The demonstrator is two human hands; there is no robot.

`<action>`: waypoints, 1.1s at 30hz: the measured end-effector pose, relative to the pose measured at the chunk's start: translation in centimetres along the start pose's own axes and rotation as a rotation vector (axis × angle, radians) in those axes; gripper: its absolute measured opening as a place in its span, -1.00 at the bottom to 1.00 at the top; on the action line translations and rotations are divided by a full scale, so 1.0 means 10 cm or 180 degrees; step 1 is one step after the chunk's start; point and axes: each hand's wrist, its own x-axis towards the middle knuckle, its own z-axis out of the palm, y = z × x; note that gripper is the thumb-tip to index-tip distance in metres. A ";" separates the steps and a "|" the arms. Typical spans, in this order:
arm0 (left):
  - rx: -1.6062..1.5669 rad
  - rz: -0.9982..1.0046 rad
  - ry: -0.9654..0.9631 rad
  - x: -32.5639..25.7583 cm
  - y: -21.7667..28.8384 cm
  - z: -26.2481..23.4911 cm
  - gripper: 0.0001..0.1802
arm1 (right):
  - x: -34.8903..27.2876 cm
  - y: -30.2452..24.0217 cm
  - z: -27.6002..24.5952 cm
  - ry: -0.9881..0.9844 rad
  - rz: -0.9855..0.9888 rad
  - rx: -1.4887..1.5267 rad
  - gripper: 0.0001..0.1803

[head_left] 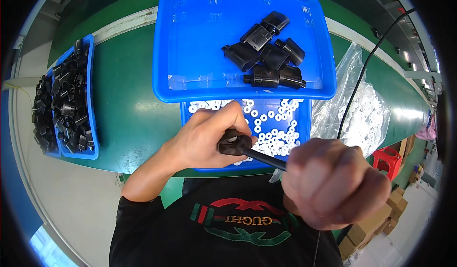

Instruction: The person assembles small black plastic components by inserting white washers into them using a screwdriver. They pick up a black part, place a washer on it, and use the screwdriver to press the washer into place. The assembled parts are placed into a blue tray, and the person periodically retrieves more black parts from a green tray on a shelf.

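My left hand point(204, 136) is closed round a black plastic housing point(232, 145), its open end turned to the right. A dark rod-shaped tool point(266, 159) runs from that opening to my right hand point(335, 181), which is wrapped round its other end in a fist. The fist hides the tool's handle, so its exact kind does not show. Below and behind my left hand lie many small white rings point(273, 145) in a blue tray point(305, 124). Several black plastic housings point(273, 56) rest in the right part of a larger blue tray point(173, 38) just beyond.
Blue bins point(94, 124) full of black parts stand at the left of the green table point(126, 100). A clear bag point(369, 114) of white pieces lies at the right, with a black cable point(369, 57) hanging across it. A red stool point(388, 161) and cardboard boxes point(364, 229) stand on the floor.
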 end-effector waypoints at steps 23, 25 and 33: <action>0.0094 0.0083 0.0155 -0.07 -0.04 0.00 -0.57 | -0.18 0.49 0.05 -0.0265 0.0218 -0.0619 -0.82; 0.0365 0.0115 0.0131 -0.06 -0.03 -0.04 -0.58 | -0.17 0.53 0.04 -0.0460 0.0172 -0.0671 -0.73; 0.0264 -0.0134 0.0512 -0.01 0.03 -0.18 -0.56 | -0.06 0.25 -0.02 -0.0155 -0.0355 -0.1103 -0.73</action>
